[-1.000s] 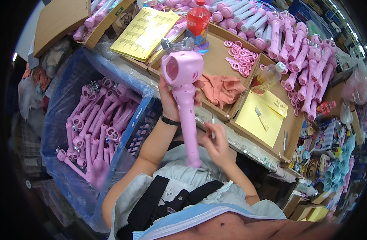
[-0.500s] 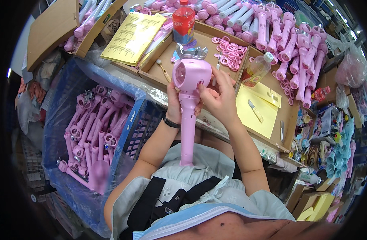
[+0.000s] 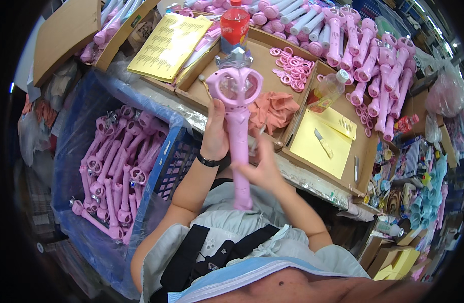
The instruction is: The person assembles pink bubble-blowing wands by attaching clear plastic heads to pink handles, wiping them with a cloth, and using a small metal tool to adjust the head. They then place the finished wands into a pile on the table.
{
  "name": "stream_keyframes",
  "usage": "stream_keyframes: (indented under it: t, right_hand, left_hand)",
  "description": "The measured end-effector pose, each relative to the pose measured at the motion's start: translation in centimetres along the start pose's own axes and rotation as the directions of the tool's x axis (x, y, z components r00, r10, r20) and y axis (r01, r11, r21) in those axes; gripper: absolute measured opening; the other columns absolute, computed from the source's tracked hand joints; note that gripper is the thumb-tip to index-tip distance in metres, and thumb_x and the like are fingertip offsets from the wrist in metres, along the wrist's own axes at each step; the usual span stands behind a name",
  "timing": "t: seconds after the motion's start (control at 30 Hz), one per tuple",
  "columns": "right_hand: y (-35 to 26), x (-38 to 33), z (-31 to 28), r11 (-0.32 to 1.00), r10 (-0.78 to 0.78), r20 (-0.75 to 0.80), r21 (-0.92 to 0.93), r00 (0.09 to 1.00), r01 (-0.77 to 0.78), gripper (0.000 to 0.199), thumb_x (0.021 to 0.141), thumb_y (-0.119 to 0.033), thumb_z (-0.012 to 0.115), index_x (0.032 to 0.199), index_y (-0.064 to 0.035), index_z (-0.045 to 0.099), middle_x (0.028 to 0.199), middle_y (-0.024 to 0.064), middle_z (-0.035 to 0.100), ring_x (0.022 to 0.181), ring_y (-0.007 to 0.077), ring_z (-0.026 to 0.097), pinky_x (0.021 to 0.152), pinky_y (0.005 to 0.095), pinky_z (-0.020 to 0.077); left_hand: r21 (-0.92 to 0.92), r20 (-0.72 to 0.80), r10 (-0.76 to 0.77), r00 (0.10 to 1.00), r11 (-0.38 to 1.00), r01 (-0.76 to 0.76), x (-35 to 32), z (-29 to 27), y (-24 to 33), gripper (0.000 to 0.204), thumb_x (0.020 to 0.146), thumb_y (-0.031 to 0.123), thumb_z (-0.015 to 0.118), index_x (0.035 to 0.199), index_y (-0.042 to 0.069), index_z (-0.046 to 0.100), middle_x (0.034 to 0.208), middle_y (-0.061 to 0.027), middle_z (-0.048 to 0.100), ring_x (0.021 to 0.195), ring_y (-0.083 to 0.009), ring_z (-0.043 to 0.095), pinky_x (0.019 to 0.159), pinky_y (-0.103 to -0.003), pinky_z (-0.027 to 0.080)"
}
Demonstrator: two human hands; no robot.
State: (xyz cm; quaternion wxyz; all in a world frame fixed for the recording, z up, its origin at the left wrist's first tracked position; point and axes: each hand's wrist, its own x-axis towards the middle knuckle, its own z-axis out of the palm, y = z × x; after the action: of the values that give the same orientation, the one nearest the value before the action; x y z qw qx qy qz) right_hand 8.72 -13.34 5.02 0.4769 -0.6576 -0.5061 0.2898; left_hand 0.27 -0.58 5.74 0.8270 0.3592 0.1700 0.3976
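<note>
My left hand is closed round the upper handle of a pink toy wand, held upright before my body. The wand's round head has a clear window in a pink frame, topped by a silvery crown. Its lower end rests against my clothing. My right hand is beside the handle, smeared by motion. A thin pale stick-like thing shows at its fingers, but whether it is gripped is unclear. Behind the wand, a crumpled orange cloth lies in the cardboard tray.
A blue crate of pink wands stands at my left. On the table are yellow sheets, a red-labelled bottle, pink rings, a second bottle and craft knives. More wands are piled at the far right.
The wand has turned, so its window now faces me. My right hand has moved down from the wand's head to beside the handle. The orange cloth now shows in the tray.
</note>
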Motion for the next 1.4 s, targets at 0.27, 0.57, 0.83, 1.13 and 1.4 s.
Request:
stream_keyframes:
  t: [0.27,0.57,0.83,1.13,1.4]
  right_hand:
    - [1.8,-2.5,-1.5,0.577,0.269,0.543,0.570,0.795,-0.585,0.061,0.073,-0.007,0.068,0.128,-0.0011,0.041,0.115,0.0101,0.056,0.068,0.0130,0.060,0.060,0.0261,0.0508]
    - [1.5,-2.9,-1.0,0.536,0.265,0.535,0.610,0.803,-0.583,0.057,0.075,0.000,0.065,0.127,-0.0028,0.042,0.114,0.0074,0.055,0.065,0.0099,0.057,0.057,0.0254,0.0499]
    - [1.9,-3.0,-1.0,0.487,0.212,0.554,0.654,0.805,-0.579,0.059,0.074,-0.001,0.066,0.127,-0.0032,0.041,0.114,0.0070,0.055,0.065,0.0098,0.056,0.057,0.0257,0.0494]
    - [1.7,-3.2,-0.9,0.512,0.211,0.544,0.646,0.812,-0.566,0.061,0.074,-0.003,0.069,0.128,-0.0032,0.040,0.114,0.0062,0.055,0.066,0.0099,0.056,0.058,0.0257,0.0495]
    - [1.6,-3.0,-1.0,0.445,0.197,0.578,0.667,0.792,-0.598,0.061,0.075,-0.004,0.067,0.129,-0.0034,0.041,0.112,0.0061,0.056,0.064,0.0100,0.056,0.056,0.0245,0.0490]
  left_hand:
    - [0.378,-0.036,0.317,0.948,0.882,-0.281,0.6,-0.9,0.9,0.062,0.094,0.031,0.054,0.140,0.004,0.022,0.128,-0.0089,0.044,0.108,-0.0134,0.051,0.083,-0.026,0.049]
    - [0.614,0.007,0.314,0.949,0.748,-0.252,0.6,-1.7,1.4,0.054,0.089,0.017,0.062,0.130,-0.004,0.033,0.123,-0.0145,0.047,0.102,-0.0152,0.055,0.084,-0.027,0.048]
    - [0.494,0.059,0.288,0.956,0.824,-0.278,0.3,-1.8,1.3,0.054,0.090,0.017,0.060,0.132,-0.002,0.033,0.122,-0.0125,0.047,0.108,-0.0153,0.050,0.089,-0.028,0.045]
    - [0.476,0.075,0.341,0.937,0.813,-0.335,0.1,-1.9,0.9,0.057,0.090,0.019,0.060,0.134,-0.001,0.030,0.127,-0.0132,0.043,0.111,-0.0166,0.049,0.093,-0.030,0.042]
    - [0.504,0.035,0.403,0.915,0.783,-0.364,0.3,-1.1,-0.4,0.072,0.089,0.020,0.062,0.140,0.000,0.015,0.133,-0.0145,0.037,0.116,-0.0179,0.046,0.096,-0.031,0.041]
